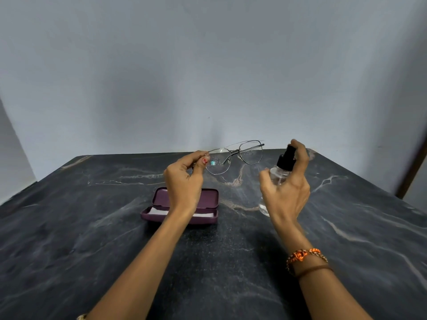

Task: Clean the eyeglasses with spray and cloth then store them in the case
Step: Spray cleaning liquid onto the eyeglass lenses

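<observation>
Single head view, worn at the person's head, wide-angle. Looks forward and down over the dark marble worktop [92,239] toward its far edge and the grey wall [208,65] behind. Near: both forearms enter from the bottom edge.

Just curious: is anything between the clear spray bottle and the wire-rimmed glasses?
No. In the head view, only air and bare dark marble table separate the clear black-capped spray bottle from the thin metal-framed eyeglasses.
</observation>
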Demonstrator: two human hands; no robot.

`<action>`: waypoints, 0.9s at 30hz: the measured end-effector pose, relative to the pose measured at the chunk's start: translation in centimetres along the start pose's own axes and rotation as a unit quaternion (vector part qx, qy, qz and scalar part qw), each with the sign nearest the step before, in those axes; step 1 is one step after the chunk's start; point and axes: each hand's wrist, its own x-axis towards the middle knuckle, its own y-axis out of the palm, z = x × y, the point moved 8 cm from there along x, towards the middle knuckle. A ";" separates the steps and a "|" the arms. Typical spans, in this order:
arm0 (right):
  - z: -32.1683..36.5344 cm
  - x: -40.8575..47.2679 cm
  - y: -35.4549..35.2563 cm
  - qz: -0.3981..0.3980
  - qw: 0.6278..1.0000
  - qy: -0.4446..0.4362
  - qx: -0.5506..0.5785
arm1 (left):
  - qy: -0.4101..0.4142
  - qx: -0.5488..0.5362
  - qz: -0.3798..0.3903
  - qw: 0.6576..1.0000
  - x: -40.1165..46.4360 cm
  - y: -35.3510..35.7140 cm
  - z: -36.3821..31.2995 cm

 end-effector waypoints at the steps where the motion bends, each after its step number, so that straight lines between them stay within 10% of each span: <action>1: -0.3 -0.1 0.1 0.003 1.000 0.006 0.003 | 0.000 -0.001 -0.003 1.000 0.0 -0.1 0.0; 20: -3.0 -1.3 2.2 0.098 0.995 0.028 -0.021 | 0.015 -0.015 -0.037 0.999 0.4 -1.7 0.5; 27: 0.3 -0.9 -0.2 -0.028 0.995 -0.038 -0.086 | 0.036 0.001 -0.044 0.998 1.2 -2.7 -0.4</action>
